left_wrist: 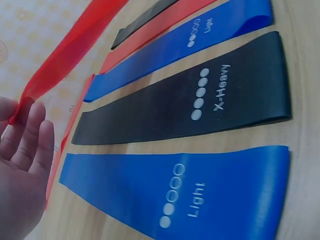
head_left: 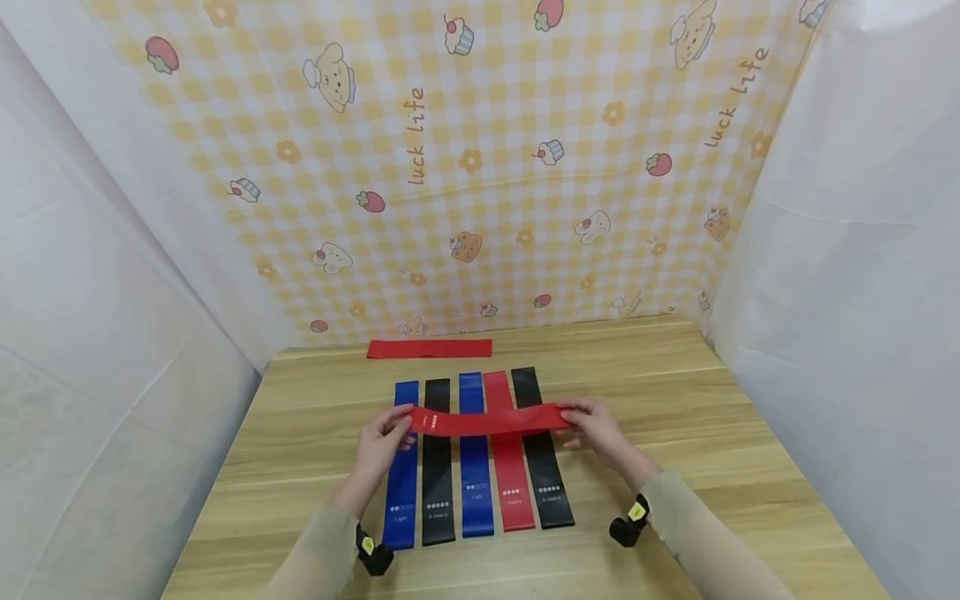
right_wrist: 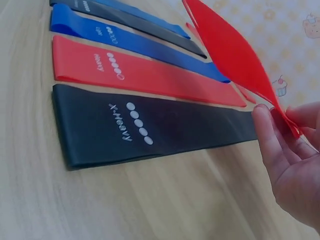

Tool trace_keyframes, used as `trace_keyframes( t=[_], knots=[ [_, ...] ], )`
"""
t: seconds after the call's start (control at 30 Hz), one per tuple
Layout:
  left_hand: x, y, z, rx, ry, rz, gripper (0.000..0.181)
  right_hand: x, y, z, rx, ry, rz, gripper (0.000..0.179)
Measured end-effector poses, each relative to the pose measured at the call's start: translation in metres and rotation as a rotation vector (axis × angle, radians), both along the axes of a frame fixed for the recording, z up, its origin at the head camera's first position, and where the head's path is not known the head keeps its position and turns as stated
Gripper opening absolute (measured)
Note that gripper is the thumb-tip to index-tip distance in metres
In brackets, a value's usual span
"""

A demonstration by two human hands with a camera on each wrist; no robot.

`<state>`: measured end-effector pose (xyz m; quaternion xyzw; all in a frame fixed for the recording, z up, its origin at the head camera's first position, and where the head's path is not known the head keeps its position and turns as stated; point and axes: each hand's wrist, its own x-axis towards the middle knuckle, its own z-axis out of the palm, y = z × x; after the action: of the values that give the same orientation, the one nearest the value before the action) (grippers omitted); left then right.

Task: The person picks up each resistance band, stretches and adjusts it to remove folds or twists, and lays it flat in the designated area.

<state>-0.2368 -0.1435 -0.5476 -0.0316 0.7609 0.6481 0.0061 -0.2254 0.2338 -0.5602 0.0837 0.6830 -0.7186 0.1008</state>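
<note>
A red resistance band (head_left: 480,422) is stretched level between both hands, above a row of flat bands. My left hand (head_left: 380,439) pinches its left end between thumb and fingers; my right hand (head_left: 596,425) pinches the right end. In the wrist views the held band (left_wrist: 70,47) hangs clear of the table, its two layers slightly parted in the right wrist view. Beneath it, left to right, lie a blue Light band (head_left: 401,492), a black X-Heavy band (head_left: 437,483), another blue Light band (head_left: 476,492), a red Heavy band (head_left: 513,492) and another black X-Heavy band (head_left: 553,487).
One more red band (head_left: 429,348) lies crosswise near the back edge of the wooden table (head_left: 675,400). A checked cloth (head_left: 480,200) hangs behind the table, with white cloths on both sides. Each wrist wears a small black camera (head_left: 628,525).
</note>
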Motion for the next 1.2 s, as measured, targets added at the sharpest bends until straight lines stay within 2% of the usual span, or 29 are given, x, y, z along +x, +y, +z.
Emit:
trace_keyframes(
  t=[0.13,0.2,0.4,0.53,0.83,1.03,1.2],
  knots=[
    [0.002,-0.002,-0.005,-0.02,-0.037,-0.01,0.047,0.001,0.001,-0.003,0.018,-0.002,-0.001,0.049],
    [0.003,-0.003,-0.007,-0.024,-0.055,-0.003,0.05,0.001,0.002,-0.004,0.025,-0.009,-0.005,0.051],
    [0.006,-0.007,-0.013,-0.044,-0.118,0.056,0.034,0.001,0.003,-0.01,0.057,-0.042,-0.022,0.039],
    [0.007,-0.009,-0.015,-0.062,-0.138,0.066,0.029,0.001,0.002,-0.012,0.072,-0.062,-0.037,0.038],
    [0.009,-0.007,-0.02,-0.083,-0.145,0.058,0.025,-0.004,0.001,-0.015,0.1,-0.074,-0.038,0.038],
    [0.01,-0.003,-0.022,-0.137,-0.162,0.047,0.022,-0.007,0.0,-0.017,0.176,-0.093,-0.02,0.03],
    [0.011,-0.001,-0.025,-0.207,-0.179,0.013,0.02,-0.009,-0.002,-0.022,0.239,-0.121,-0.019,0.026]
  ],
)
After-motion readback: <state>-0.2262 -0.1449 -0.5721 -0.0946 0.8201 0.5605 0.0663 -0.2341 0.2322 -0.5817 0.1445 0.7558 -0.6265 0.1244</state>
